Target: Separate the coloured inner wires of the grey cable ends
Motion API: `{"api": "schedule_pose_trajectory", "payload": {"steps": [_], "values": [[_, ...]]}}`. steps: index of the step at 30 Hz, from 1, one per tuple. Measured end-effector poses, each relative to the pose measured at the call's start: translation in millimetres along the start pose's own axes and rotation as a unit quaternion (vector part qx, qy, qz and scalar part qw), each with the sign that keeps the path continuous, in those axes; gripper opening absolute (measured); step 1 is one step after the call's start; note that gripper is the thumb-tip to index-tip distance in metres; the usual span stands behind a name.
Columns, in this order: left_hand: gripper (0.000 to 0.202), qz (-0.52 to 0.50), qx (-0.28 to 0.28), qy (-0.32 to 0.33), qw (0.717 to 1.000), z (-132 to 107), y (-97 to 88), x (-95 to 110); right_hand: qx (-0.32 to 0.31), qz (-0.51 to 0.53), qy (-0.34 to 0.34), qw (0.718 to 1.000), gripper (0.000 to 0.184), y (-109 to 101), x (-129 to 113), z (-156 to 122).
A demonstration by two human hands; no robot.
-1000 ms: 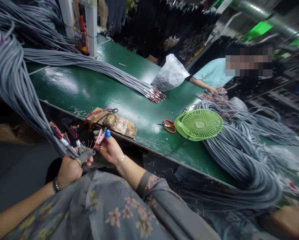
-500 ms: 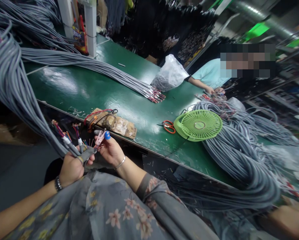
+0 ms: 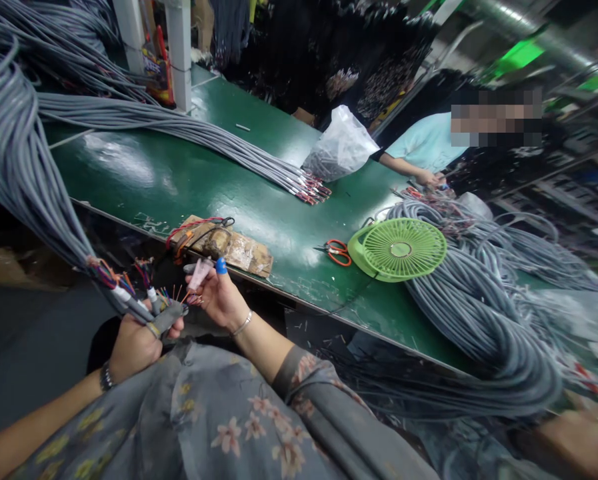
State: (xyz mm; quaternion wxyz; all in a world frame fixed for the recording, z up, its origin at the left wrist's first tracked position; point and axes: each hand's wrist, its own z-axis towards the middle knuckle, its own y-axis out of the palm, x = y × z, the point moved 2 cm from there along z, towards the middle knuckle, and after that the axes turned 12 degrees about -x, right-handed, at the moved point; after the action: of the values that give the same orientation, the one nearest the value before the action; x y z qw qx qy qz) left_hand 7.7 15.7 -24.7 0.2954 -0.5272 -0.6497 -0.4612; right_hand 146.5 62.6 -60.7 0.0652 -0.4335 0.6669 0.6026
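Observation:
My left hand [image 3: 135,343] is closed round the ends of several grey cables [image 3: 23,173] that hang down from the upper left. Their stripped ends show thin coloured wires [image 3: 143,277] fanning out above my fist. My right hand [image 3: 219,297] is just to the right, fingers pinched on a small pink-handled tool [image 3: 197,275], its tip at the wire ends. A blue cap [image 3: 221,266] covers one fingertip of that hand. Both hands are below the near edge of the green table [image 3: 189,180].
On the table lie a long grey cable bundle [image 3: 189,137], a taped brown block with red wire [image 3: 219,241], orange scissors [image 3: 337,251], a green fan [image 3: 401,249] and a plastic bag [image 3: 339,150]. A large cable heap [image 3: 479,313] fills the right. Another person [image 3: 426,150] works opposite.
My left hand has dropped a little and drawn left with the cable ends. The right hand's tool has tilted up slightly. The view has shifted a bit.

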Motion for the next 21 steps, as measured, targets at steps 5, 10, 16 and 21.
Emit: {"api": "schedule_pose_trajectory", "payload": {"steps": [5,10,16,21], "values": [[0.026,-0.038,0.021,0.013,0.999,-4,-4.2,-2,-0.02,-0.053,-0.053,0.997,0.041,0,2,-3],[0.025,-0.04,0.031,0.026,0.998,0,0.3,-1,-0.009,-0.052,-0.055,0.997,0.044,-1,3,-7],[0.027,-0.024,0.022,0.042,0.999,9,4.3,1,0.023,-0.002,-0.008,1.0,0.037,-4,-1,-5],[0.023,-0.004,0.012,0.038,0.999,13,4.6,-2,0.035,0.033,-0.033,0.998,0.03,-3,2,-1]]}}
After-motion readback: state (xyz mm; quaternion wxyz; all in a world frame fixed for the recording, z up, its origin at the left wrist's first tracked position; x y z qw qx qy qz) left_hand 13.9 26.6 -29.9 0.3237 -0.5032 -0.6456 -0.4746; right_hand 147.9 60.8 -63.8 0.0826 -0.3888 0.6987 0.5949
